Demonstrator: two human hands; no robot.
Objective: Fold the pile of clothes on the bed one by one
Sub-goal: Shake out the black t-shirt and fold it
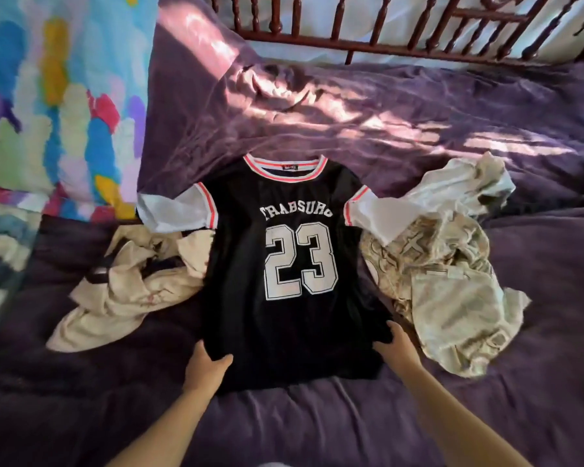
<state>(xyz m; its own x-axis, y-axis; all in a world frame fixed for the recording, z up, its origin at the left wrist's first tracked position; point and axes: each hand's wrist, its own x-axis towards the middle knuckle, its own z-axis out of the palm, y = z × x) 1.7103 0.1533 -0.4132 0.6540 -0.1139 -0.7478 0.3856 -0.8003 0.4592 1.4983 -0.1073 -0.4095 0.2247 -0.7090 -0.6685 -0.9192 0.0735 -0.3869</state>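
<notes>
While the jersey (284,318) lies flat on the bed (486,416), collar at twelve o'clock and hem at six, the left hand (204,367) at seven and right hand (397,347) at five grip its hem corners, fingers (222,360) curled round cloth. Its long axis runs twelve-to-six, equally near both.
</notes>
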